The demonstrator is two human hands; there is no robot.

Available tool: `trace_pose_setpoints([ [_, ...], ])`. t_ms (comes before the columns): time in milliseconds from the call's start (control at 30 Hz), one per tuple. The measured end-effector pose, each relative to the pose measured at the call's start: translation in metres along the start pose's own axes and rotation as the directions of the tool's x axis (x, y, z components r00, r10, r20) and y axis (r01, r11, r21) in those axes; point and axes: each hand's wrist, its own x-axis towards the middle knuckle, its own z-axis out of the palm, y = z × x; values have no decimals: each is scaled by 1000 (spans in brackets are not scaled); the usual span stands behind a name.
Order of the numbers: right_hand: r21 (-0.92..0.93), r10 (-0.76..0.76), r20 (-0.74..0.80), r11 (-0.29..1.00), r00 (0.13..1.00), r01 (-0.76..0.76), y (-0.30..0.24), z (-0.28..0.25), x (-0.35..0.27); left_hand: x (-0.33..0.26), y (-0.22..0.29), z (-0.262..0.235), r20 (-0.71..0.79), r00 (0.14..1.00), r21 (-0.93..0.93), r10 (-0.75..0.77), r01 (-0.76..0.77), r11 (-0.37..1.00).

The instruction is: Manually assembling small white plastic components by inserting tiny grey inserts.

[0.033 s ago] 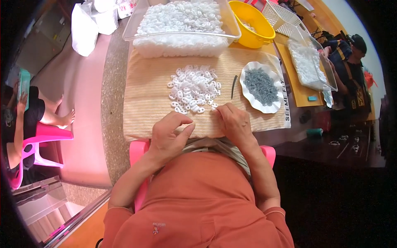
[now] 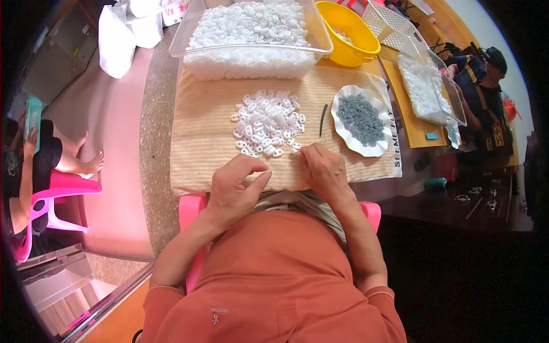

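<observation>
Your left hand (image 2: pixel 239 182) hovers over the near part of the striped cloth (image 2: pixel 200 126), thumb and forefinger curving together; I cannot tell whether they pinch anything. Your right hand (image 2: pixel 325 168) bunches its fingertips at the near right edge of the pile of white two-holed pieces (image 2: pixel 269 123), its grip unclear. The pile lies left of a scalloped plate (image 2: pixel 374 151) holding small grey pieces (image 2: pixel 361 120).

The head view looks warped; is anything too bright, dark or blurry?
Head view: the fisheye lens bows the speckled floor strip and the corners fall black; head view again: white bags look washed out, lower right is very dark, left hand and right hand look fairly sharp.
</observation>
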Motion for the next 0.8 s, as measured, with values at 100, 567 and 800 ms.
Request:
trace_pose_setpoints([
  [100,52,21,-48,998,999,-18,0,0,-1,4,-2,9,7,1000,-28,-9,9,1000],
  [567,524,64,-92,851,994,-6,-13,-10,-9,15,15,33,479,756,-651,-446,647,398],
  [800,717,34,44,695,998,-55,-4,-22,-21,11,10,34,615,673,-650,-411,728,219],
])
